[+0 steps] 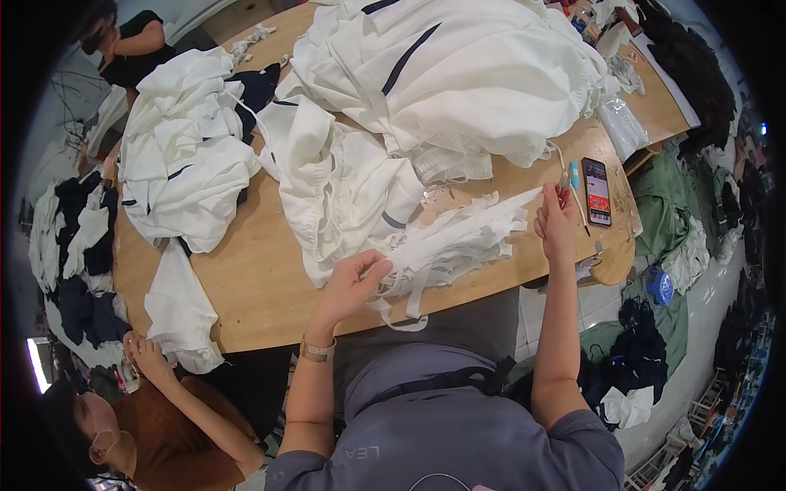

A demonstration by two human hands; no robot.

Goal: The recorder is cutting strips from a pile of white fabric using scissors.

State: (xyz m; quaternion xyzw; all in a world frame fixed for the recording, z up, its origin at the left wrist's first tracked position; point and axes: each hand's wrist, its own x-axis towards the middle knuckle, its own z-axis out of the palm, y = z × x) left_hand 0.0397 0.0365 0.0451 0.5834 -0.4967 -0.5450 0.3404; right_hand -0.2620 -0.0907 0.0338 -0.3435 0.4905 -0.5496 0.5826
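Note:
My left hand [354,286] is closed on the near-left end of a bundle of white fabric strips [458,250] at the table's front edge. A narrow loop of the bundle hangs over the edge. One strip stretches taut to the right, its far end pinched in the fingers of my right hand [558,225]. A small metal tool [565,177], apparently snips, shows at my right fingertips; whether they grip it I cannot tell. A teal-handled object [574,175] lies just beside it. Left of the bundle lies a heaped white garment [336,180] with dark trim.
A large pile of white garments [491,74] covers the table's far side, another [180,147] the left. A lit phone [598,192] lies right of my right hand. One co-worker [188,417] sits at the lower left, another [135,49] at the far left. Green cloth [667,204] lies beyond the table's right edge.

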